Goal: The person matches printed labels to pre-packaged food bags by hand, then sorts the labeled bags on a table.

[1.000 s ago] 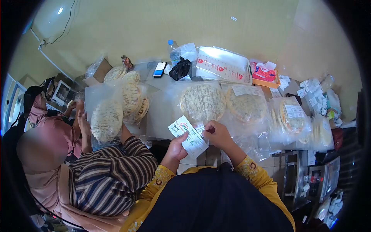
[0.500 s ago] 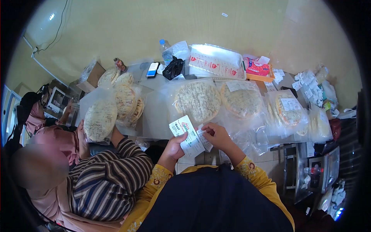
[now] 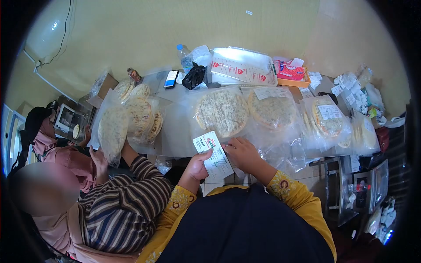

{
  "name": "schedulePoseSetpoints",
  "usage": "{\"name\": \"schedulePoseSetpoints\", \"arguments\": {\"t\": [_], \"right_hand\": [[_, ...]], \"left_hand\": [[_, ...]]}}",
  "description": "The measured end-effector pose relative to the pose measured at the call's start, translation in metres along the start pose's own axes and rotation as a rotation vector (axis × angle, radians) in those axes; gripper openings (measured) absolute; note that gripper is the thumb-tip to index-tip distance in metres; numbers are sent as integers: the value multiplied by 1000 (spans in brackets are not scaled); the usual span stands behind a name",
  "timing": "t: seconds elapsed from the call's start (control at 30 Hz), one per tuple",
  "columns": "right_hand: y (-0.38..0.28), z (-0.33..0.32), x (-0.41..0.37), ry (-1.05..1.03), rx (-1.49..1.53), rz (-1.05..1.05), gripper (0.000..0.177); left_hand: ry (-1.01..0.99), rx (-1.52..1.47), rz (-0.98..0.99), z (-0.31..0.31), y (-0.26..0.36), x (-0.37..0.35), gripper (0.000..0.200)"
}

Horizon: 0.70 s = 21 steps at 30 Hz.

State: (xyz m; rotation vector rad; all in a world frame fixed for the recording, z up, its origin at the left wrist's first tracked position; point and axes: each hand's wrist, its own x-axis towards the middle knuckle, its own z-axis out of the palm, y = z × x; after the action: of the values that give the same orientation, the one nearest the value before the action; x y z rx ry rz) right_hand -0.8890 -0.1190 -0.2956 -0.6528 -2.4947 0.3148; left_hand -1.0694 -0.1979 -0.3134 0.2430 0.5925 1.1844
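My left hand (image 3: 198, 167) is closed on a white printed label card (image 3: 215, 158), thumb on its face, in front of my body. At the card's right edge is my right hand (image 3: 242, 153), its fingers bent together; what they pinch is mostly hidden behind the card. Just beyond the card lies a large bagged pizza (image 3: 221, 111) on the table (image 3: 174, 131). Right of it is a second bagged pizza (image 3: 272, 108) with a label on top.
At the left a co-worker in a striped sleeve (image 3: 149, 179) holds a bagged pizza (image 3: 113, 129) beside stacked pizzas (image 3: 141, 115). More labelled pizzas (image 3: 328, 118) lie right. Behind stand a bottle (image 3: 185, 59), phone (image 3: 171, 79), black bag (image 3: 194, 76) and tray (image 3: 243, 65).
My right hand has moved slightly up and behind the card's edge, and the slip beside the card is now largely hidden. The co-worker's bagged pizza has tilted, with one hand lowered away from it.
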Motion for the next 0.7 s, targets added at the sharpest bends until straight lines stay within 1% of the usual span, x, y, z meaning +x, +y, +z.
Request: {"name": "schedulePoseSetpoints", "arguments": {"t": [0.07,0.2,0.27,0.3,0.37,0.4,0.47,0.5,0.57,0.67,0.7], "right_hand": [[0,1,0,-18,47,25,25],[0,4,-1,-79,5,31,22],[-1,0,0,-120,-15,33,20],[-2,1,0,-99,5,50,18],[-4,1,0,-55,46,85,14],[-6,-2,1,0,93,134,12],[-11,-10,3,109,188,233,8],[-13,-10,3,68,454,371,8],[-20,-7,4,-20,983,644,9],[-26,19,0,-174,1277,748,14],[-27,26,-1,-165,1235,731,14]], "left_hand": [[20,-4,5,-2,-2,0,42],[47,-23,-35,-5,-4,-1,39],[51,4,-36,-4,-4,-2,41],[53,17,-37,-3,-4,-3,43],[-9,2,-11,-5,-5,1,43],[-40,-5,2,-5,-5,3,44],[17,-18,31,0,-6,3,45],[46,-26,46,2,-6,3,45],[40,-17,67,-2,-9,3,45],[-13,22,66,-6,-12,3,48],[-39,38,63,-7,-13,3,50]]}}
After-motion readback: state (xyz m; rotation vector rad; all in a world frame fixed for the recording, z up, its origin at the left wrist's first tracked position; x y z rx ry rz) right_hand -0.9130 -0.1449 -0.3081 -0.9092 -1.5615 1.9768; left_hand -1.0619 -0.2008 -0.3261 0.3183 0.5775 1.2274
